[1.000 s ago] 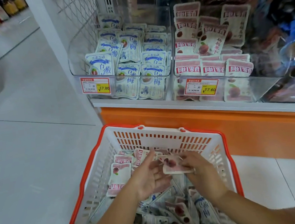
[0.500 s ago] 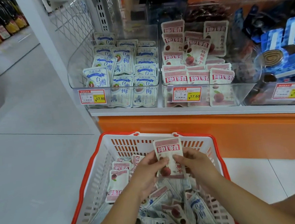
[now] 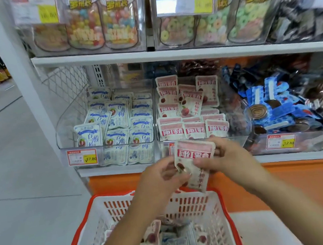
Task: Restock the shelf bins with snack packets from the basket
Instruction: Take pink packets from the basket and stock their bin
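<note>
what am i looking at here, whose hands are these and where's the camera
There is no machine here: a person is restocking a shop shelf by hand. The view comes from a wide-angle camera worn on their head, looking forward and down, so the two forearms reaching in from the bottom are their own.

The left hand and right hand together hold one red-labelled packet upright. Below them on the floor stands the basket, with more packets inside.

Just behind the held packet is the clear middle bin on the shelf, stocked with matching packets. The left bin beside it holds blue-labelled packets.
</note>
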`<state>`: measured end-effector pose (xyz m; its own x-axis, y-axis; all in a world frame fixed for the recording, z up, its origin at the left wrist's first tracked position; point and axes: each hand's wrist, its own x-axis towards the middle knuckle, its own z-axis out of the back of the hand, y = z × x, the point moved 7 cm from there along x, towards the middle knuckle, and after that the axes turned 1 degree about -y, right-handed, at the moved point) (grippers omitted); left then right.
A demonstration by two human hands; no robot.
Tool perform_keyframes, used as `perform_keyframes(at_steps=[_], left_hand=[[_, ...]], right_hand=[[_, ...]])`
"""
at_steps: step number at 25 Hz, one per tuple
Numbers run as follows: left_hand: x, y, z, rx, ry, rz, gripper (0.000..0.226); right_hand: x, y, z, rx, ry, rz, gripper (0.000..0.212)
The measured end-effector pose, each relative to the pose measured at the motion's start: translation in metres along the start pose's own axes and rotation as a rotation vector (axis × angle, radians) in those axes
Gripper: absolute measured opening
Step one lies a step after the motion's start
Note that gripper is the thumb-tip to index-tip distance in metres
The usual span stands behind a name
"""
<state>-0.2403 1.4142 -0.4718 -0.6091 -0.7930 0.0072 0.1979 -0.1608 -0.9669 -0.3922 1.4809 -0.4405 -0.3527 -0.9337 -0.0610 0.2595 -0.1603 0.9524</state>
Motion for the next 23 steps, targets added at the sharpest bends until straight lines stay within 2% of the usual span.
perform_keyframes(at_steps=[3,5,7,8,11,12,14,16,18,20,23], left_hand=[[0.034,-0.051,0.032,0.250,-0.263,-0.216,0.043],[0.067,-0.064,0.053,0.443,-0.347,-0.243,0.056],[0.097,-0.056,0.061,0.553,-0.285,-0.139,0.069],[0.109,-0.047,0.061,0.539,-0.240,-0.092,0.069],[0.116,-0.030,0.058,0.495,-0.196,-0.059,0.057],[0.117,-0.029,0.057,0.525,-0.208,-0.073,0.055],[0.120,-0.031,0.055,0.534,-0.215,-0.108,0.050],[0.123,-0.030,0.053,0.472,-0.203,-0.119,0.042],[0.125,-0.026,0.055,0.413,-0.202,-0.130,0.037],[0.127,-0.022,0.056,0.413,-0.201,-0.125,0.040],[0.132,-0.017,0.056,0.442,-0.213,-0.099,0.048]], right_hand=[[0.035,0.050,0.068,-0.229,-0.276,0.073,0.022],[0.068,0.071,0.102,-0.516,-0.440,0.088,0.032],[0.102,0.082,0.114,-0.871,-0.500,0.092,0.040],[0.119,0.085,0.114,-1.032,-0.509,0.105,0.038],[0.173,0.085,0.113,-1.345,-0.465,0.149,0.038],[0.191,0.081,0.116,-1.385,-0.424,0.128,0.040],[0.219,0.068,0.124,-1.346,-0.304,-0.044,0.045],[0.232,0.048,0.125,-1.090,-0.177,-0.242,0.052],[0.236,0.037,0.122,-1.012,-0.149,-0.291,0.058],[0.243,0.037,0.117,-1.257,-0.194,-0.226,0.054],[0.243,0.039,0.111,-1.598,-0.330,-0.133,0.065]])
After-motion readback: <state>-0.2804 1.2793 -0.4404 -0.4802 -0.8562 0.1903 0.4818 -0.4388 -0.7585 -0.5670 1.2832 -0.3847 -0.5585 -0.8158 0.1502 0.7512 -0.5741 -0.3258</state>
